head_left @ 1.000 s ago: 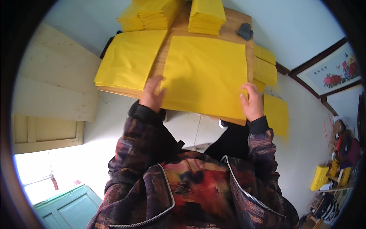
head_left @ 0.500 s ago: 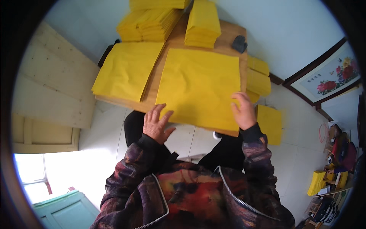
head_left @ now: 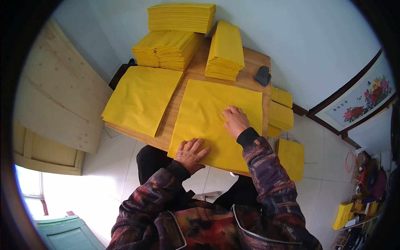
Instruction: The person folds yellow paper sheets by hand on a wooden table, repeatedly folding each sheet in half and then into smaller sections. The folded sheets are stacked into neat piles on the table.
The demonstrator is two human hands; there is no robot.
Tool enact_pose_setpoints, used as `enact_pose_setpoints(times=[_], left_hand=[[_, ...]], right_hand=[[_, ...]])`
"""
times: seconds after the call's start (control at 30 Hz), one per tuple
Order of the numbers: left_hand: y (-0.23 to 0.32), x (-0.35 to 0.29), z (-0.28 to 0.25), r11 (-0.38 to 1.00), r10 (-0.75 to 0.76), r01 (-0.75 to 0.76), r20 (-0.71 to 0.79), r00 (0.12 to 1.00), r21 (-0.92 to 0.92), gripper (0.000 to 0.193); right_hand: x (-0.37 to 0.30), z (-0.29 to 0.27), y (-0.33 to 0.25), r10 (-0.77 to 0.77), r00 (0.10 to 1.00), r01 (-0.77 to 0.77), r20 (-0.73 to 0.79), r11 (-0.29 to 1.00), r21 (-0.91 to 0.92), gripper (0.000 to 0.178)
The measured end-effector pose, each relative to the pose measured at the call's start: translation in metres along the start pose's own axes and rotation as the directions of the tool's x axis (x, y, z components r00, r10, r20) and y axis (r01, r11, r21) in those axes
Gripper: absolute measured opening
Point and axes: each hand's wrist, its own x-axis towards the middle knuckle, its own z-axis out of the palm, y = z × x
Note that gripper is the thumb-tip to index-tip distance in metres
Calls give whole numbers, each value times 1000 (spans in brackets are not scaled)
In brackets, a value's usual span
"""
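A large yellow sheet [head_left: 212, 100], soft and slightly creased, lies flat on the wooden table [head_left: 166, 114] in front of me. Whether it is one layer or several I cannot tell. My left hand [head_left: 191, 155] rests on its near edge, toward the left corner, fingers spread and palm down. Right of the sheet's middle, my right hand [head_left: 235, 121] touches the surface with its fingers curled in together and nothing visible in them. To the left, a pile of yellow sheets [head_left: 139, 98] lies close beside, with a strip of bare wood between.
Behind stand folded yellow stacks [head_left: 181, 17], a lower bundle [head_left: 166, 48] and a tall stack [head_left: 226, 50]. A dark grey lump [head_left: 262, 76] sits by the table's right edge. More yellow bundles [head_left: 281, 116] stand right of the table. A framed flower picture [head_left: 362, 98] leans by the wall.
My right hand has moved from the sheet's right edge inward onto its surface, its fingers curling. My left hand has settled flat on the near edge. The view has tilted upward.
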Motion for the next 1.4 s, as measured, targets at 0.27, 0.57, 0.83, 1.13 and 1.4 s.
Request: enact_pose_setpoints(times=[0.27,0.57,0.83,1.13,1.4], left_hand=[[-1,3,4,1000,19,-20,-75,997,-17,70],[-10,-1,2,994,103,-105,-119,988,-15,74],[-39,-4,-33,1000,-10,10,52,999,14,85],[-58,-23,-21,995,92,-92,0,996,22,65],[-83,-36,-24,956,169,-204,-171,971,-211,48]], right_hand=[[-12,-4,-10,21,1000,-21,6,1000,-23,36],[-106,-27,21,10,993,15,-113,975,222,34],[-135,-32,23,-30,999,32,-29,996,79,42],[-170,-38,26,-70,997,73,-30,988,138,35],[-187,-45,27,-112,985,102,127,992,79,52]])
